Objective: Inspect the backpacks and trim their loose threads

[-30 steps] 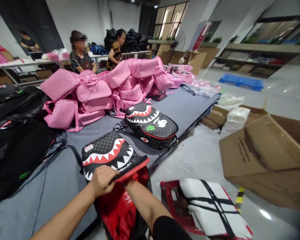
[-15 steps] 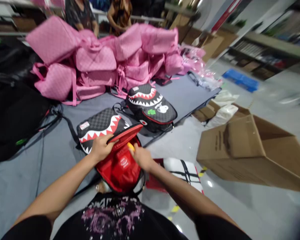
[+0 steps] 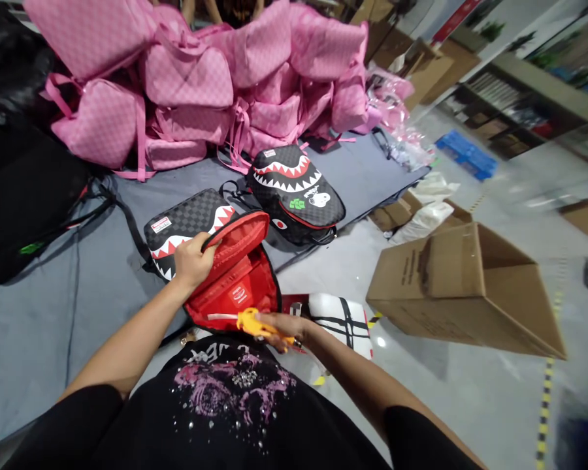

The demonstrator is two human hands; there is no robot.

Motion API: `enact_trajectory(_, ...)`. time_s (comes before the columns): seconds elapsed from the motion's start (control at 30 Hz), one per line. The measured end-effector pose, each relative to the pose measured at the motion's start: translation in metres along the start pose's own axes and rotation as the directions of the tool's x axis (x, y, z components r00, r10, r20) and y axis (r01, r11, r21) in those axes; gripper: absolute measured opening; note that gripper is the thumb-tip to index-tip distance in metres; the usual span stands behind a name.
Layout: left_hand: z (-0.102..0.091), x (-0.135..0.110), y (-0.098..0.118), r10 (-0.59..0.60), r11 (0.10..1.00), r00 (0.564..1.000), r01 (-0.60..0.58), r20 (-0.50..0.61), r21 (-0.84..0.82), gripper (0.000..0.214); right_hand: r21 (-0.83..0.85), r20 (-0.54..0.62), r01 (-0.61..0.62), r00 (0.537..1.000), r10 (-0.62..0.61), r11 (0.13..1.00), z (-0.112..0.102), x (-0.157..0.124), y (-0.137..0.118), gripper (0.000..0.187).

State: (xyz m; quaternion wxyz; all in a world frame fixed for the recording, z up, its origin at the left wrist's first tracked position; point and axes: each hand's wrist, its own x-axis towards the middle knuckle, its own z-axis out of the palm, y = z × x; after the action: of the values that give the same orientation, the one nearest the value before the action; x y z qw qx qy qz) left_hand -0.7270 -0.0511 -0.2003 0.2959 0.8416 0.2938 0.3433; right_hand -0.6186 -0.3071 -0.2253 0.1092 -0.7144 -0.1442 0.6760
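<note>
An open backpack (image 3: 231,274) with a red lining lies tilted in front of my body, its checked dark front printed with a white-toothed shark mouth. My left hand (image 3: 193,261) is closed on the edge of its raised flap (image 3: 240,238), fingers partly hidden behind it. My right hand (image 3: 287,326) is closed around what look like orange-handled scissors (image 3: 255,322), at the bag's near rim. A pale strip, possibly the blade, points left over the lining. Just beyond lies a second shark-mouth backpack (image 3: 298,189) with a green patch and a white cartoon figure.
Pink checked backpacks (image 3: 191,78) are heaped across the back of the grey-covered table (image 3: 39,339). Black bags (image 3: 19,196) lie at left. On the floor at right stand an open cardboard box (image 3: 421,287), a white item with black stripes (image 3: 340,320) and a blue crate (image 3: 465,153).
My right hand has drawn back from inside the backpack toward my body, and more of the orange tool shows. My left hand still holds the flap. The camera has tilted down.
</note>
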Motion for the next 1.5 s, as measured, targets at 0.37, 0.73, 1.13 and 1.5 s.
enact_trajectory(0.37,0.001,0.013,0.004,0.327,0.945,0.945,-0.327,-0.023,0.013,0.017,0.799,-0.296,0.375,0.926,-0.237,0.469,0.012,0.059,-0.017,0.062)
enact_trajectory(0.73,-0.001,0.020,0.002,0.425,0.905,0.905,-0.426,0.020,0.017,0.022,0.842,-0.050,0.262,0.908,-0.416,0.472,0.033,0.072,-0.035,0.057)
enact_trajectory(1.13,-0.009,0.021,-0.008,0.325,0.945,0.938,-0.325,0.122,-0.015,0.025,0.450,-0.210,0.182,0.973,-0.094,0.874,-0.058,-0.024,0.023,0.036)
enact_trajectory(1.5,-0.014,0.022,0.000,0.301,0.953,0.947,-0.302,0.113,-0.009,0.028,0.536,-0.314,0.392,0.915,-0.254,0.748,-0.046,-0.041,0.024,0.056)
